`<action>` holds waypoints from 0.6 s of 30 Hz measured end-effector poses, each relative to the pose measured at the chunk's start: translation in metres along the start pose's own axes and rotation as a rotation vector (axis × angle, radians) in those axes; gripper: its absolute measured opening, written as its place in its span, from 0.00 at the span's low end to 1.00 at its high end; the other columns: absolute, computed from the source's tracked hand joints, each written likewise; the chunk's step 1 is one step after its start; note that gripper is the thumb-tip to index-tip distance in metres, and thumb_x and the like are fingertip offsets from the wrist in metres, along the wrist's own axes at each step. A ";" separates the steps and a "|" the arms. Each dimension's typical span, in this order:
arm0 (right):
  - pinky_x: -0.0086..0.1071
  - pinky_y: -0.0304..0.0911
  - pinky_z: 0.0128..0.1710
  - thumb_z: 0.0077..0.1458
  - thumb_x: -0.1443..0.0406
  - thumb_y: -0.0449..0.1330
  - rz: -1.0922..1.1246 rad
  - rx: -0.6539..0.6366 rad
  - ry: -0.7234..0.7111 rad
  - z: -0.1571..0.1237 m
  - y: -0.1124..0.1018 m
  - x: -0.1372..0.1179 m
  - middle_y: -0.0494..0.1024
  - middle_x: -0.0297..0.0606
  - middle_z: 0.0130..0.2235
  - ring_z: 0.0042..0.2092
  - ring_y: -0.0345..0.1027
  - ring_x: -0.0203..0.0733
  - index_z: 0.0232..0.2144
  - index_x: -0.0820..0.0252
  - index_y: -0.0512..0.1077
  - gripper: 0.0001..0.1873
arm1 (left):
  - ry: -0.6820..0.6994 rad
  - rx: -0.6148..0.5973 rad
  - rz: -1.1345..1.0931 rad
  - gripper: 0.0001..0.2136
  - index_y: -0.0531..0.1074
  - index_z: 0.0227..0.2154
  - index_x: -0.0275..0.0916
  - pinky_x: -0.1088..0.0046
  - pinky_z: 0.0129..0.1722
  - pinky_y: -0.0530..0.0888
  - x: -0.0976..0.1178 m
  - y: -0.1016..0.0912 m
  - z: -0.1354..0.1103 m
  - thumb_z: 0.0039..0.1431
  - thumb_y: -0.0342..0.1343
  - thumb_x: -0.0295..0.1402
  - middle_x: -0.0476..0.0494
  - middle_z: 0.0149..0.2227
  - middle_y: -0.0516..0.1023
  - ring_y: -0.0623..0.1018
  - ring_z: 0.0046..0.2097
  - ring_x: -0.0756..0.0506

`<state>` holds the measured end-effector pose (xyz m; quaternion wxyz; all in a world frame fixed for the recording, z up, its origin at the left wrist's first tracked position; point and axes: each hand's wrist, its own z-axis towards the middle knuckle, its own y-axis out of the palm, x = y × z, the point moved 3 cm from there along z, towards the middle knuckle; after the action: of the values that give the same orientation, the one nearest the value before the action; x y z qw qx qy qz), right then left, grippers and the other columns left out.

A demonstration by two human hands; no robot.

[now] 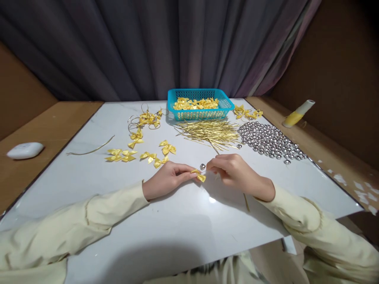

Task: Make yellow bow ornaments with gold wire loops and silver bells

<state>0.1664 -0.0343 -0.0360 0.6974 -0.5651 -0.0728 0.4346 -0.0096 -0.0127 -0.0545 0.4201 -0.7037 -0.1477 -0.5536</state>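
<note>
My left hand (171, 178) pinches a small yellow satin ribbon bow (201, 178) between thumb and fingers, low over the white tabletop. Close to its right, my right hand (233, 170) has its fingers pressed together. A thin pale strand seems to run from those fingertips to the bow; what they grip is too small to name. Just beyond the bow, between both hands, is a shiny silver bead (202, 166). One gold strip (246, 202) pokes out below my right wrist. Several loose yellow bows (120, 155) lie left of my left hand.
A blue plastic basket (174, 114) of yellow bows stands at the back. Before it spreads a pile of gold strips (207, 132), with many silver beads (269, 140) to the right. Bows with gold loops (148, 118) lie back left. A yellow-wound cone (297, 114) stands far right.
</note>
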 end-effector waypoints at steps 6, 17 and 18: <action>0.25 0.54 0.26 0.36 0.80 0.46 0.018 -0.044 0.026 0.000 0.000 -0.002 0.74 0.38 0.26 0.27 0.65 0.35 0.29 0.65 0.72 0.20 | 0.012 0.037 0.038 0.09 0.78 0.34 0.37 0.74 0.42 0.72 -0.001 -0.001 0.001 0.55 0.54 0.33 0.44 0.41 0.79 0.77 0.42 0.46; 0.25 0.54 0.27 0.37 0.79 0.46 0.034 -0.055 0.044 0.000 -0.002 -0.002 0.74 0.38 0.25 0.26 0.65 0.35 0.29 0.65 0.72 0.19 | 0.068 0.027 0.048 0.09 0.78 0.32 0.37 0.76 0.44 0.70 0.000 -0.001 0.002 0.57 0.53 0.32 0.45 0.41 0.78 0.76 0.42 0.47; 0.25 0.54 0.27 0.37 0.79 0.46 0.042 -0.057 0.049 0.000 -0.002 -0.003 0.74 0.38 0.25 0.26 0.65 0.35 0.29 0.64 0.72 0.19 | 0.068 0.027 0.045 0.09 0.78 0.32 0.37 0.76 0.44 0.70 0.000 -0.001 0.002 0.57 0.53 0.32 0.45 0.41 0.79 0.76 0.42 0.47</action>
<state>0.1660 -0.0362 -0.0336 0.6733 -0.5968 -0.0561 0.4329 -0.0087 -0.0105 -0.0537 0.4468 -0.6817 -0.1251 -0.5657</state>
